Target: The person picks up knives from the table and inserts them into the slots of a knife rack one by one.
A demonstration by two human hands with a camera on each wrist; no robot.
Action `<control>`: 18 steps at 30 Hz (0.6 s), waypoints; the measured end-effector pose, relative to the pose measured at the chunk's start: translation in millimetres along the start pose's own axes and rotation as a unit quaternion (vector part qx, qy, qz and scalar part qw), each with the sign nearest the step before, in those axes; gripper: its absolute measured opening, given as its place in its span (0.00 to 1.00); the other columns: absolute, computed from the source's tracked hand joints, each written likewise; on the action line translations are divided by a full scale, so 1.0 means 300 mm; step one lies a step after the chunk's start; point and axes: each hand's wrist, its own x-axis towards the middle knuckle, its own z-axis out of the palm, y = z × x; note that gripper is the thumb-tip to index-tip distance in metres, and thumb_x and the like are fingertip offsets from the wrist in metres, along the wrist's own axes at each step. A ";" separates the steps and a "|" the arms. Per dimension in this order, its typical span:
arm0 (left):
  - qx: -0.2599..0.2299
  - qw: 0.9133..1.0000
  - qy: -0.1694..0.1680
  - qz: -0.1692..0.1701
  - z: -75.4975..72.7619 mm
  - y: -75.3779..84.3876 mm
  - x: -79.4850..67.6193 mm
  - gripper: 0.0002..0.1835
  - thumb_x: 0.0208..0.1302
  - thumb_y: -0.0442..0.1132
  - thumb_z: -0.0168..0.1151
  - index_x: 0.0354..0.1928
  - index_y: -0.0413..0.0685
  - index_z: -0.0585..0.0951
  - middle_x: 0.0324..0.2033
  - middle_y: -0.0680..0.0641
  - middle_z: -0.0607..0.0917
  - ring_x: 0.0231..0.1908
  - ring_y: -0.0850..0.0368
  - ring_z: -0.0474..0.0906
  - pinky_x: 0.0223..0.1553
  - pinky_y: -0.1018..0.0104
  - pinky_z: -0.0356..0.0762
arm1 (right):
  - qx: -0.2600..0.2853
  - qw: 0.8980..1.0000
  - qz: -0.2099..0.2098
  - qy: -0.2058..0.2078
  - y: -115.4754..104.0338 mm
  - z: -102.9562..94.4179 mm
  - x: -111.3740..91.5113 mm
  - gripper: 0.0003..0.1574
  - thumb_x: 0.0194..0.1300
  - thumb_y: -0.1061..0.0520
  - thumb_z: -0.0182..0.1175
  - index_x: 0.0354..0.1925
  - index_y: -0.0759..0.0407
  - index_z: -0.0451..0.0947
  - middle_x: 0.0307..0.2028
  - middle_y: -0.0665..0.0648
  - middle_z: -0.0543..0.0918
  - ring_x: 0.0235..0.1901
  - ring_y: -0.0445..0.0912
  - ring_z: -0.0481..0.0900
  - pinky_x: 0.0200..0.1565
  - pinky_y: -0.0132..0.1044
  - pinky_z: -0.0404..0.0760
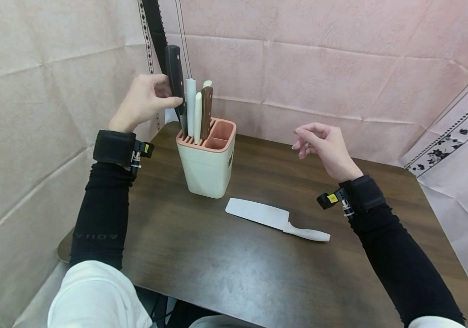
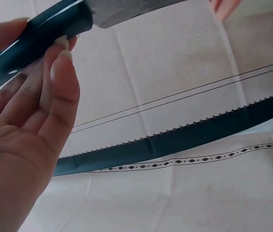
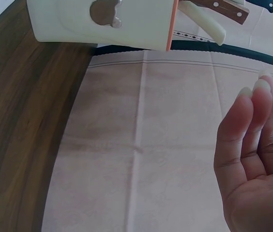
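My left hand (image 1: 145, 98) pinches the black handle of a knife (image 1: 174, 70) between thumb and fingers. The knife stands upright at the left end of a pale green knife block (image 1: 205, 171), its blade running down to the slots in the orange top. In the left wrist view, the knife handle (image 2: 54, 31) lies across the fingers, with part of the blade showing beyond it. My right hand (image 1: 324, 148) hovers over the table's far right, fingers loosely bent and holding nothing. Nearest below it lies a white cleaver (image 1: 258, 213), flat on the table.
Beside the black knife, the block holds a white handle (image 1: 191, 107), a cream handle (image 1: 198, 118) and a brown wooden handle (image 1: 206, 111). Two open compartments form its right side. The dark wooden table (image 1: 201, 264) backs onto hanging pale cloth (image 1: 299, 73).
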 end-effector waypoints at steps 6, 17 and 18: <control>0.005 0.999 -0.053 -0.007 0.021 -0.018 0.000 0.18 0.56 0.44 0.63 0.41 0.36 0.77 0.38 0.36 0.83 0.38 0.48 0.77 0.39 0.59 0.71 | -0.001 1.000 0.011 0.011 0.016 -0.021 -0.022 0.12 0.63 0.60 0.57 0.40 0.70 0.77 0.19 0.54 0.85 0.18 0.48 0.77 0.22 0.30 0.82; 0.005 0.991 -0.130 -0.021 0.048 -0.048 0.000 0.18 0.53 0.43 0.67 0.41 0.38 0.77 0.40 0.35 0.84 0.38 0.49 0.76 0.39 0.55 0.71 | -0.028 0.998 0.047 0.013 0.046 -0.075 -0.077 0.15 0.63 0.58 0.57 0.42 0.71 0.76 0.22 0.54 0.86 0.21 0.49 0.77 0.25 0.30 0.83; 0.006 0.991 -0.133 -0.021 0.050 -0.050 0.000 0.19 0.52 0.43 0.67 0.41 0.38 0.77 0.40 0.35 0.84 0.39 0.49 0.77 0.40 0.55 0.71 | -0.034 0.998 0.055 0.012 0.051 -0.083 -0.085 0.16 0.63 0.58 0.57 0.42 0.71 0.76 0.22 0.53 0.86 0.21 0.49 0.78 0.25 0.30 0.83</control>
